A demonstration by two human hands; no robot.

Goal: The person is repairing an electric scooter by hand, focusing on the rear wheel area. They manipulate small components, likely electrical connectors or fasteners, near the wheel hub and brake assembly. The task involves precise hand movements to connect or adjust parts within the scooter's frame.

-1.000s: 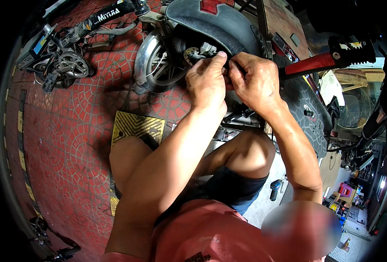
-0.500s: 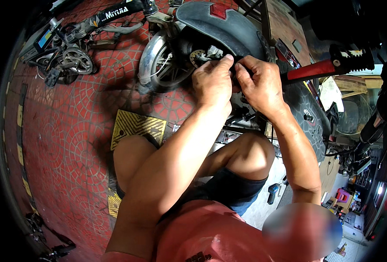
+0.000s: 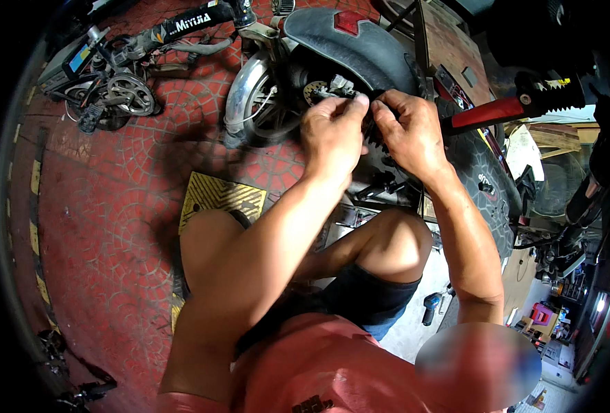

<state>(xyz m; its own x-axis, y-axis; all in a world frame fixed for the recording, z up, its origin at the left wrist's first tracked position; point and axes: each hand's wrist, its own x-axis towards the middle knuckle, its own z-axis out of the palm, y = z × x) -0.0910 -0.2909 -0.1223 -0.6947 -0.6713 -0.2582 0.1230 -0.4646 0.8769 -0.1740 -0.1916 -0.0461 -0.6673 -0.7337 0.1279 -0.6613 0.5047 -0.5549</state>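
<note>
My left hand (image 3: 329, 134) is closed in a pinch, thumb and forefinger together, just below a silver brake caliper (image 3: 340, 85). To its right, my right hand (image 3: 411, 131) is also pinched, its fingertips a short gap from the left thumb. Whatever lies between the fingers is too small or hidden to make out. Behind the hands curves a dark grey fender (image 3: 343, 48) with a red reflector (image 3: 348, 23). A perforated brake disc (image 3: 312, 92) shows next to the caliper. Left of my hands stands a small wheel with a silver guard (image 3: 239, 103).
A folded bicycle frame with a crank (image 3: 131, 95) lies at the far left on red patterned tiles (image 3: 105, 227). A yellow-and-black plate (image 3: 225, 196) is beside my knee. A red-handled tool (image 3: 487, 117) juts in at right. A blue power tool (image 3: 429, 308) lies below.
The view has shifted slightly, moving the wheel and bicycle a little right and down. My left hand has drawn slightly away from the caliper; both hands keep their pinch.
</note>
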